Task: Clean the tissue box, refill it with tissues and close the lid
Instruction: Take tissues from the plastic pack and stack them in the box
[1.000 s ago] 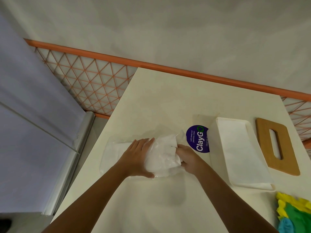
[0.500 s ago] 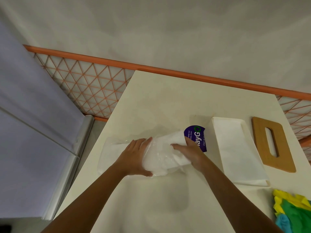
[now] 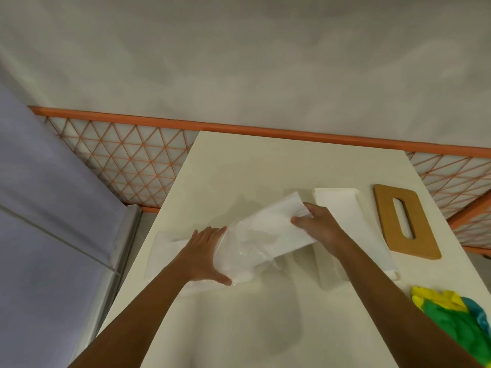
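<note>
A white stack of tissues (image 3: 268,229) lies half out of its clear plastic wrapper (image 3: 239,258) in the middle of the cream table. My right hand (image 3: 316,227) grips the stack's right end, lifted and angled toward the box. My left hand (image 3: 207,256) presses the wrapper flat against the table with straight fingers. The white tissue box (image 3: 353,221) stands open just right of the stack. Its wooden lid (image 3: 403,221) with a slot lies flat further right.
A yellow, green and blue cloth (image 3: 451,320) lies at the table's (image 3: 252,328) right front edge. An orange lattice railing (image 3: 127,152) runs behind the table. A pale blue panel (image 3: 39,208) stands at the left.
My right hand has pulled the tissue stack rightward out of the wrapper, toward the box. The purple label is now hidden. My left hand has stayed on the wrapper.
</note>
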